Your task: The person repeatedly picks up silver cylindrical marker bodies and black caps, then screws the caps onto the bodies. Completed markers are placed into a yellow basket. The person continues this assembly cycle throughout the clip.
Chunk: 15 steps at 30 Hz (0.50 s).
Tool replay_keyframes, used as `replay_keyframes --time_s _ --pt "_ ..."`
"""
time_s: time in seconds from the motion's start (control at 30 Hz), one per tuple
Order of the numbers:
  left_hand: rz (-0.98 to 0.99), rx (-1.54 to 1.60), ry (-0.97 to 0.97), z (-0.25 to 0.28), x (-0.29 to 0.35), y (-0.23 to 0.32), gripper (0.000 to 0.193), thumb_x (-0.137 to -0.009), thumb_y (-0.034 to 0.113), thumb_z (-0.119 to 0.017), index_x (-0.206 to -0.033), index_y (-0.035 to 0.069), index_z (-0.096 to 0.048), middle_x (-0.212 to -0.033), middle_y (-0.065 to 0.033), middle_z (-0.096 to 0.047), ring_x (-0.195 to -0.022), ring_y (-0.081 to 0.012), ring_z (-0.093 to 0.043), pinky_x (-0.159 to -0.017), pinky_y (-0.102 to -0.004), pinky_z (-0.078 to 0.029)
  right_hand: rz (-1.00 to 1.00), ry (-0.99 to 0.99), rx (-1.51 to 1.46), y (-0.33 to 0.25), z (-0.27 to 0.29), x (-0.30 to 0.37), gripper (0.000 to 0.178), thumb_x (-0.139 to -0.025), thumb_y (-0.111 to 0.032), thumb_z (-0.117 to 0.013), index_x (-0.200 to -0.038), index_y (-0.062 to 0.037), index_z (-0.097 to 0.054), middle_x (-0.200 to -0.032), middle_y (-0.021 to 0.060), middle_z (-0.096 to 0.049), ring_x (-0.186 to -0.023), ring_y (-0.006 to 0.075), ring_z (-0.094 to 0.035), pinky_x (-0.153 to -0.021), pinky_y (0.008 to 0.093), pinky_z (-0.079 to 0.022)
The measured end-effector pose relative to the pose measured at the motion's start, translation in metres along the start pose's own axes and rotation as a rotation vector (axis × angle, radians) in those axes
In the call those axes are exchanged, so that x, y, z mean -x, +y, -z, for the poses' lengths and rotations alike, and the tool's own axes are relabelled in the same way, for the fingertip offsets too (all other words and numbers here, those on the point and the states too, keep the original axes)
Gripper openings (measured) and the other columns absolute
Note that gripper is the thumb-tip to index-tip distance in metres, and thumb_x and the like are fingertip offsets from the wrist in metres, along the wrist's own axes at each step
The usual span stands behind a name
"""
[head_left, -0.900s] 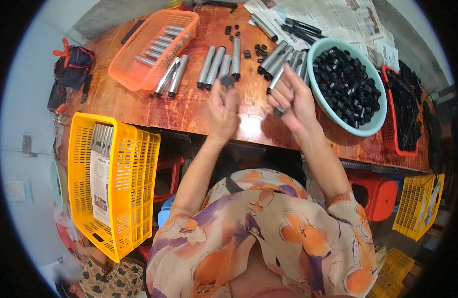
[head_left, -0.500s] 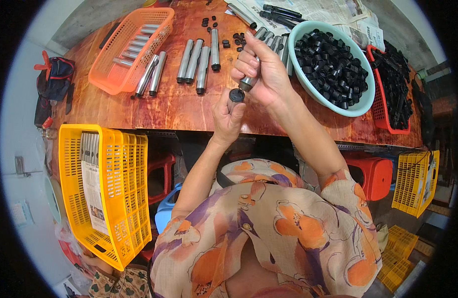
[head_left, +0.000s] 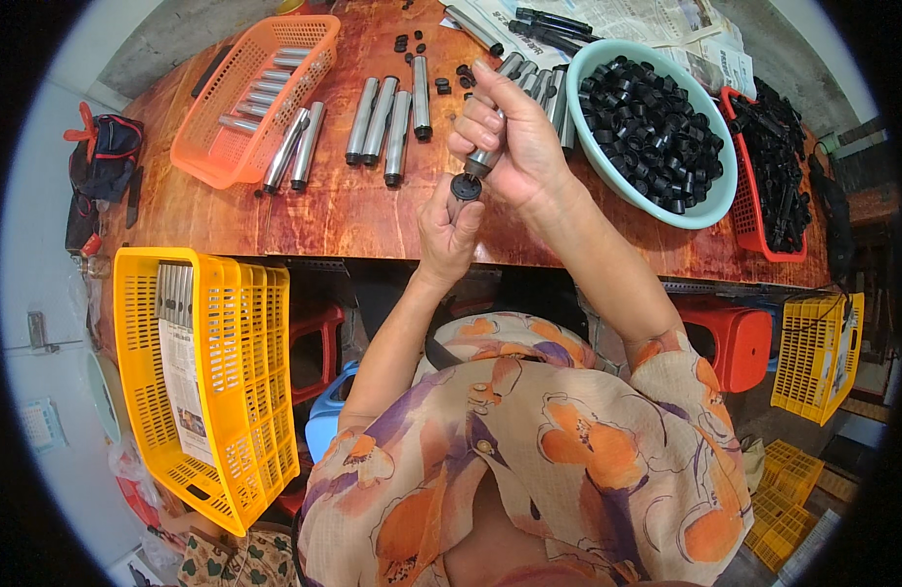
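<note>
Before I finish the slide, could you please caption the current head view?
Right hand holds a silver tube near the round black piece in the left hand.

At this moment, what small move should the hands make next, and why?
Probably ease the silver tube in the right hand toward the round black piece: the tube's dark lower end is right by that piece, which the left hand grips. Whether they already touch is hard to tell.

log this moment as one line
left hand: holds round black part; right hand: grips silver tube; tube: end near black part, contact unclear; pale blue bowl: black pieces
</note>
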<state>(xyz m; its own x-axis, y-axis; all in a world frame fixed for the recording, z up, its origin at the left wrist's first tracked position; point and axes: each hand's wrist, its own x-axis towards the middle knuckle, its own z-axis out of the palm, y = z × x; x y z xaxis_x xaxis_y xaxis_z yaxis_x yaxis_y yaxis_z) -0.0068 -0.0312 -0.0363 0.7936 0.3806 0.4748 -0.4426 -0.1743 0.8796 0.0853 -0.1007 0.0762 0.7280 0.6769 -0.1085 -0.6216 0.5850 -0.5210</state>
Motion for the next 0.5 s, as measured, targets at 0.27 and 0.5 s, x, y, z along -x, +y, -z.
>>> replay_keyframes --time_s 0.27,0.5 --pt "0.085 0.011 -0.055 0.001 0.0 0.008 0.042 -0.091 0.045 -0.053 -0.091 0.003 -0.05 -0.071 0.0023 -0.047 -0.064 -0.0072 -0.041 -0.056 -0.0236 -0.035 0.158 -0.149 0.231 0.002 -0.008 0.008 0.032 -0.091 -0.023 -0.059 -0.064 -0.0135 -0.044 -0.052 -0.0063 -0.035 -0.042 0.0042 -0.031 -0.042 0.0199 -0.027" --pt "0.045 -0.055 -0.011 -0.001 -0.004 0.013 0.048 -0.092 0.045 -0.051 -0.101 -0.002 -0.05 -0.071 -0.0001 -0.048 -0.065 -0.011 -0.044 -0.06 -0.0259 -0.038 0.271 -0.253 0.397 0.006 -0.01 0.008 0.025 -0.089 -0.019 -0.063 -0.068 -0.0085 -0.052 -0.051 -0.0067 -0.038 -0.041 0.0019 -0.03 -0.038 0.0184 -0.026"
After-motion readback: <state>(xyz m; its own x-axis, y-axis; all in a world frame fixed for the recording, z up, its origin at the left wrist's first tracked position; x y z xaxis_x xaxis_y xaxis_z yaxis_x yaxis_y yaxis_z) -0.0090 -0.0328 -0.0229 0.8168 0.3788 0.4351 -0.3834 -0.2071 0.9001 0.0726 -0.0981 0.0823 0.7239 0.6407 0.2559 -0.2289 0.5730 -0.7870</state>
